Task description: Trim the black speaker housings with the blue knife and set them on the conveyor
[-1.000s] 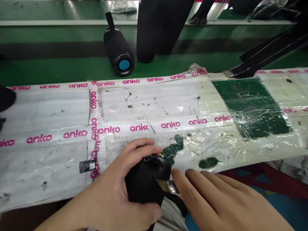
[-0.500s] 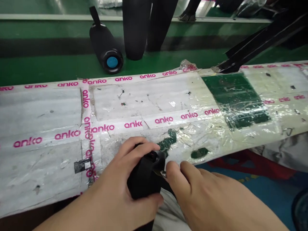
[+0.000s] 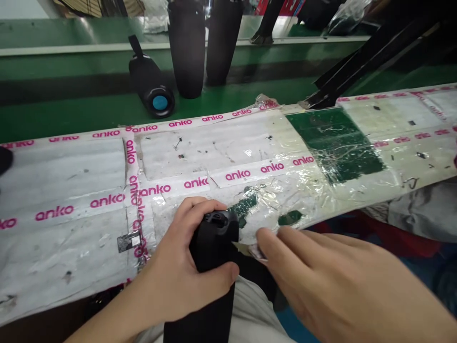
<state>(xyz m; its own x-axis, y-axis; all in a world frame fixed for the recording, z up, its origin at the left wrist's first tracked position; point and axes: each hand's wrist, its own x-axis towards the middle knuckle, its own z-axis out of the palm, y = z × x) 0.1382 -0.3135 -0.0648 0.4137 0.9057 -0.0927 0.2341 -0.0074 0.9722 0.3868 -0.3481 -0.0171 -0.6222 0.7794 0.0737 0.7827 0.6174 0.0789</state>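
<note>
A black cylindrical speaker (image 3: 214, 257) stands tilted at the near edge of the bench, over the lap. My left hand (image 3: 185, 267) is wrapped round its upper part, thumb across the near side and fingers over the far side. My right hand (image 3: 314, 267), closed, pinches a small tool with a pointed metal blade (image 3: 243, 247). The blade's tip is at or very near the speaker's right side; whether it touches is unclear. Most of the tool is hidden by my fingers.
Another black speaker with a blue end (image 3: 152, 88) lies on the green belt (image 3: 89, 95). Two tall black speakers (image 3: 187, 52) stand beside it. A black strut (image 3: 342, 71) slants in at right. The bench (image 3: 214, 147) has a tape-patched white covering and a small black label (image 3: 129, 242).
My right hand has moved a little away to the right, showing more of the blade. More of the held speaker's body shows below my left hand. The whole view has shifted.
</note>
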